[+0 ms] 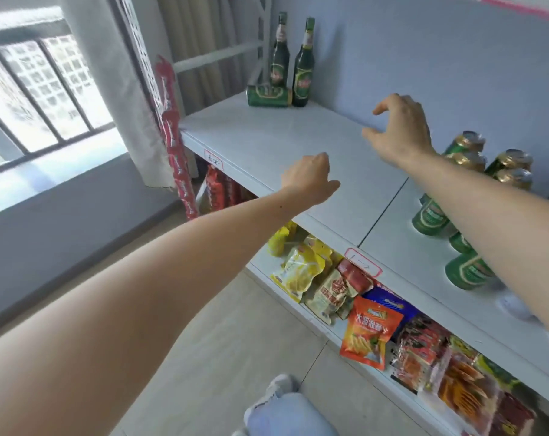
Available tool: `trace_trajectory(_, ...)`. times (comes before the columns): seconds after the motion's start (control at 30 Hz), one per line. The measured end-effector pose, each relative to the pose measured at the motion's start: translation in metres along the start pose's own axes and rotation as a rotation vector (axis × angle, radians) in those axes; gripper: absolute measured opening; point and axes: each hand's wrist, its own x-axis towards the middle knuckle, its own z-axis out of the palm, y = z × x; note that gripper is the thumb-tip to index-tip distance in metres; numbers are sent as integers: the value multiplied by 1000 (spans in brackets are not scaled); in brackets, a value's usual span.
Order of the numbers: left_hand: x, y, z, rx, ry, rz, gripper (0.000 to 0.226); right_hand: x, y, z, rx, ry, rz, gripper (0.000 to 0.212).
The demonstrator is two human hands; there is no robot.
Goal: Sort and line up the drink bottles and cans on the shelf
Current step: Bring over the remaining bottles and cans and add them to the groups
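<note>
Here we reach over the shelf (267, 143): our left hand (309, 177) loosely curled and empty, our right hand (399, 130) spread, holding nothing; two bottles (304, 67) stand far left.

Both hands reach empty over the white shelf (267, 143): left hand (309, 179) loosely curled, right hand (399, 130) spread; two upright bottles (304, 64) and a toppled can (268, 96) stand beyond.

White shelf (298, 146): two upright green bottles (304, 64), one toppled can (268, 96) at far end; green cans (430, 217) clustered right.
</note>
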Motion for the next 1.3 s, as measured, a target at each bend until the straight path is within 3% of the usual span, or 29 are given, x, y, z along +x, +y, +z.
trace_trajectory(0.47,109,-156,-64,117,106,-148,35,136,-88,114,-12,-107,-64,39)
trace_trajectory(0.8,204,-281,-93,227,89,-74,35,205,-133,210,-55,-107,61,36)
trace_trajectory(1.17,324,-372,-49,249,15,-15,45,269,-113,330,-123,-117,253,44)
trace_trajectory(1.3,377,-375,-25,206,-39,42,55,306,-89,361,-64,-132,368,64)
